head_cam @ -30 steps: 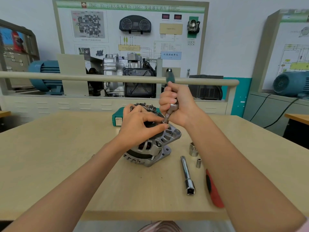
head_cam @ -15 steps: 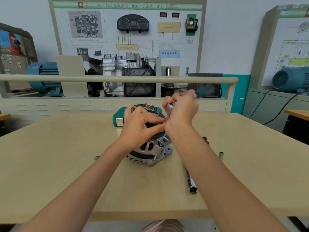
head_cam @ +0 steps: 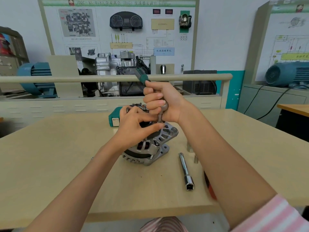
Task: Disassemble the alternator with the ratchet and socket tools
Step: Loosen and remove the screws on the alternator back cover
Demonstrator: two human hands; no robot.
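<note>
A silver alternator (head_cam: 150, 148) lies tilted on the beige table (head_cam: 58, 164), copper windings showing through its vents. My left hand (head_cam: 135, 126) grips its upper housing, fingers curled over the top. My right hand (head_cam: 162, 102) is wrapped round a ratchet (head_cam: 163, 109) whose green handle (head_cam: 142, 76) points up and away to the left. The socket under the ratchet head stands on the top of the alternator, just past my left fingertips.
A chrome extension bar (head_cam: 186, 171) lies right of the alternator. Two small sockets (head_cam: 190, 148) stand beside it, partly behind my right forearm. A red-handled tool (head_cam: 209, 188) peeks out under that arm. A green tool case (head_cam: 115, 118) sits behind the alternator.
The ratchet handle swung from pointing right half a second ago back to upright and leaning left. My left hand has stayed on the alternator.
</note>
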